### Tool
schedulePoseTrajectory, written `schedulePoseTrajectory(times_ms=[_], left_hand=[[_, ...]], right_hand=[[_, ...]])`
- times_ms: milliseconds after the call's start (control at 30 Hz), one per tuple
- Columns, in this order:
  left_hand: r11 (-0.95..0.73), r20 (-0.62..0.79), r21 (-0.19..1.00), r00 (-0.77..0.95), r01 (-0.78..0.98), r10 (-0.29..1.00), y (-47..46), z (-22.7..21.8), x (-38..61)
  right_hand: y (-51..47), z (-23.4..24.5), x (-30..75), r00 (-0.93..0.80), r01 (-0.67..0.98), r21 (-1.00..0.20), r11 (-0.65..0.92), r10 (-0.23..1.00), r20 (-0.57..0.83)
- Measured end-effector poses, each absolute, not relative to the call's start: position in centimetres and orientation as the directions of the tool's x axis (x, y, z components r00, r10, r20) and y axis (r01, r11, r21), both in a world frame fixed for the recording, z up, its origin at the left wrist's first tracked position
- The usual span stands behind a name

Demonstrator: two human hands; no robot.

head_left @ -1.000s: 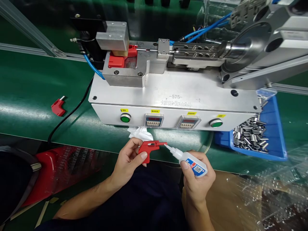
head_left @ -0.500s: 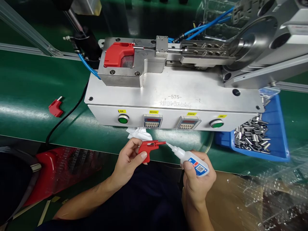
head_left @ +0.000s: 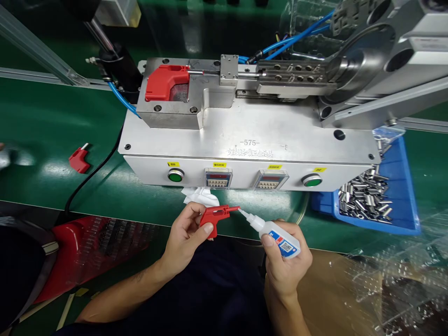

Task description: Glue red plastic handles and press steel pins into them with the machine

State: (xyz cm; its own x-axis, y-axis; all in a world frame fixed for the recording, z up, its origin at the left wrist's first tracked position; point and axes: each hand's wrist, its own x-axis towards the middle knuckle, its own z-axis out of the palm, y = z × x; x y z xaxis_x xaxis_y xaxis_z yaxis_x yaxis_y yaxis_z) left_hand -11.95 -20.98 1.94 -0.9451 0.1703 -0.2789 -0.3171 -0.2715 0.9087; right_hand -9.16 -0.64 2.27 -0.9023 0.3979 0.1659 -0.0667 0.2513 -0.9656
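My left hand (head_left: 189, 233) pinches a red plastic gun-shaped part (head_left: 214, 219) between thumb and fingers, its thin barrel pointing right. My right hand (head_left: 289, 261) is wrapped round a white glue bottle (head_left: 276, 235) with a blue, red and white label. The bottle's fine nozzle tip is at the end of the red barrel; whether they touch I cannot tell. Behind the hands stands a metal press fixture (head_left: 196, 140), with another red part (head_left: 164, 84) seated in its block and a metal rod at that part's right end.
A blue bin (head_left: 399, 186) of small metal tubes (head_left: 364, 200) stands at the right. On the green bench at left lies a red part with a metal pin (head_left: 80, 159), near a black cable (head_left: 94, 172). White tissue (head_left: 201, 197) lies before the green buttons. A red stool (head_left: 66, 252) is lower left.
The view has shifted slightly. Both hands keep their holds, with the nozzle still at the barrel's end. Something blurred has appeared at the bench's far left edge.
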Motion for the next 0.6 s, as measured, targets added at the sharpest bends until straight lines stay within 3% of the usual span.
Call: schedulePoseTrajectory(times_ms=[600], left_hand=[[-0.256,-0.270,0.918,-0.950,-0.303,0.155,-20.9,2.1,-11.9]], right_hand=[[-0.9,3.7,-9.3,-0.913,-0.028,-0.943,0.331,0.375,0.159]])
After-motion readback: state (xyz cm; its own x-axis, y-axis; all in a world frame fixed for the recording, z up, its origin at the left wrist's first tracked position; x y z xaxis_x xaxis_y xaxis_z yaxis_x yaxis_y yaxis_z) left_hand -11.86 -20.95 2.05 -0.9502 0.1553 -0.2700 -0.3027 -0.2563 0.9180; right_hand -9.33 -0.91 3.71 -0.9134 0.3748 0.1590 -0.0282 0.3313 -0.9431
